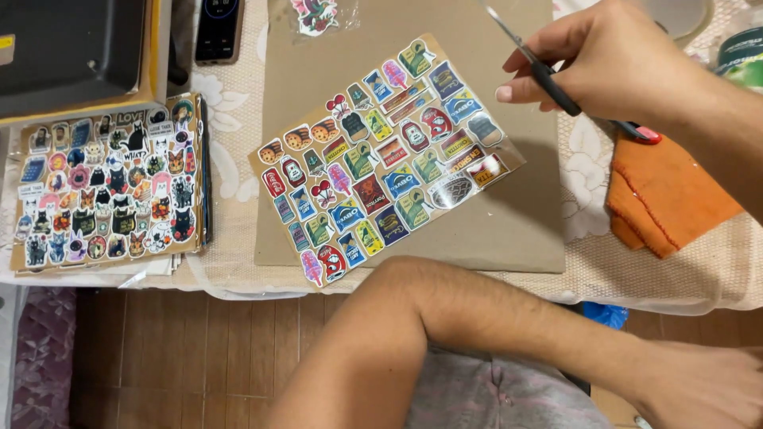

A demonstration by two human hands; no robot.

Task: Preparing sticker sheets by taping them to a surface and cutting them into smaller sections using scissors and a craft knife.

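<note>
The surface [230, 143] is covered with a cream lace cloth with a flower pattern. In the middle, a big brown cardboard sheet [509, 230] lies flat on the cloth, and a sheet of colourful stickers [381, 159] lies on it at an angle. On the left, a stack of sticker sheets [107, 187] with cat pictures on top rests near the front edge. Behind it is a dark tray [71, 48], and beside that a black phone [218, 28]. On the right lies a folded orange cloth [668, 199].
</note>
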